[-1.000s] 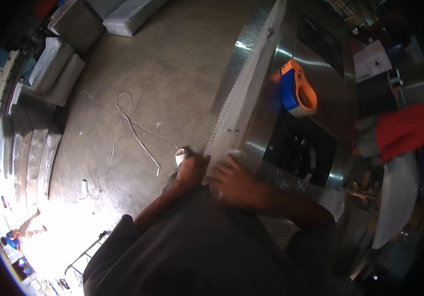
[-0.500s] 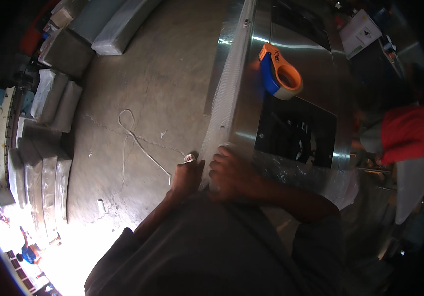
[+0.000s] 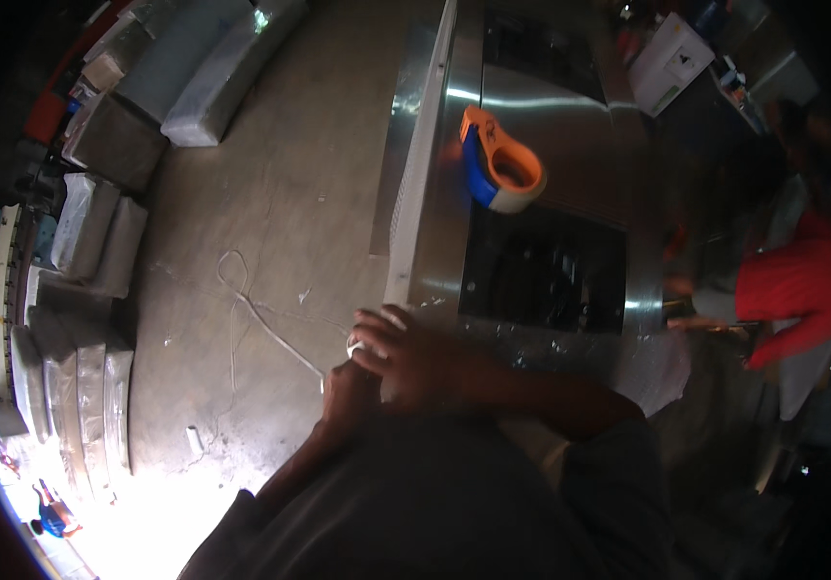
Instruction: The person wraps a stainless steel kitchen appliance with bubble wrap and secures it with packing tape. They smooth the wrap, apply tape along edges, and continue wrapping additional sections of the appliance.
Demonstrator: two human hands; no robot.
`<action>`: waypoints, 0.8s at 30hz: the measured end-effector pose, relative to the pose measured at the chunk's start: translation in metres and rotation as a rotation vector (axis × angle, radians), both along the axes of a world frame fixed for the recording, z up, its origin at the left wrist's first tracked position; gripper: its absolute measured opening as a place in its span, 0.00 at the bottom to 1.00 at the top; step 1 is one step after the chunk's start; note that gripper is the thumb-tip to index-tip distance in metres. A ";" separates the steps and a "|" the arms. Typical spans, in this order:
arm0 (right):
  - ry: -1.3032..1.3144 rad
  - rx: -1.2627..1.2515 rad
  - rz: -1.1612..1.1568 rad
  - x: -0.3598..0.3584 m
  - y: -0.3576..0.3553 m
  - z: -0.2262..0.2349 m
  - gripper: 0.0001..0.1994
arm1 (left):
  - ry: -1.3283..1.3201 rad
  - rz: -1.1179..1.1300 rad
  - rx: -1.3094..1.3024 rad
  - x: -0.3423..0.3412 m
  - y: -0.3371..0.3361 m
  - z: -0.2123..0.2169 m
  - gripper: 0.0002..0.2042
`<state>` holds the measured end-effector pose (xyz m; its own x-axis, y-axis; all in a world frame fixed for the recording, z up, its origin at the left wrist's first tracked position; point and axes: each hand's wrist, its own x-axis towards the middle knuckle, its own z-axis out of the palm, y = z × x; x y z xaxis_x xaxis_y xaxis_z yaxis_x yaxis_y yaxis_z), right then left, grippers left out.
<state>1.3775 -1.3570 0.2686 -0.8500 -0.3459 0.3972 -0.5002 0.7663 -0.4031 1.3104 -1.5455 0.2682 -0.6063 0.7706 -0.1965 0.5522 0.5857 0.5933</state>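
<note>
From the head camera, grey wrapped bundles (image 3: 217, 72) lie on the concrete floor (image 3: 280, 213) at the top left, long and soft-looking; more wrapped bundles (image 3: 96, 232) sit in a row down the left side, some shiny with clear wrap; a white sheet of paper (image 3: 671, 60) with a dark mark lies at the top right, on a dark surface; a thin white cord (image 3: 246, 309) curls on the floor; a big shiny metal box (image 3: 531, 126) fills the middle, with a dark square opening (image 3: 541, 275) in its top; an orange and blue tape roller (image 3: 497, 164) rests on the metal, well apart from the hands; both hands meet at the near left corner of the metal box; the right hand (image 3: 415, 353) lies over the corner with its fingers curled, and a small white bit (image 3: 355, 346) shows at its fingertips; the left hand (image 3: 349, 391) is just under it, touching it, and I cannot tell if it grips anything; a person in a red top (image 3: 797, 285) stands at the right.
</note>
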 end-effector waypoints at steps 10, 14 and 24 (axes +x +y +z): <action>-0.292 0.143 0.044 0.000 0.003 0.008 0.46 | -0.020 0.086 0.049 0.014 0.001 -0.002 0.05; -0.212 0.106 0.004 0.002 0.002 0.004 0.45 | -0.110 0.089 -0.016 0.016 -0.006 -0.003 0.06; -0.282 0.150 0.055 0.001 0.004 0.000 0.37 | -0.070 0.014 0.284 0.023 -0.016 -0.033 0.26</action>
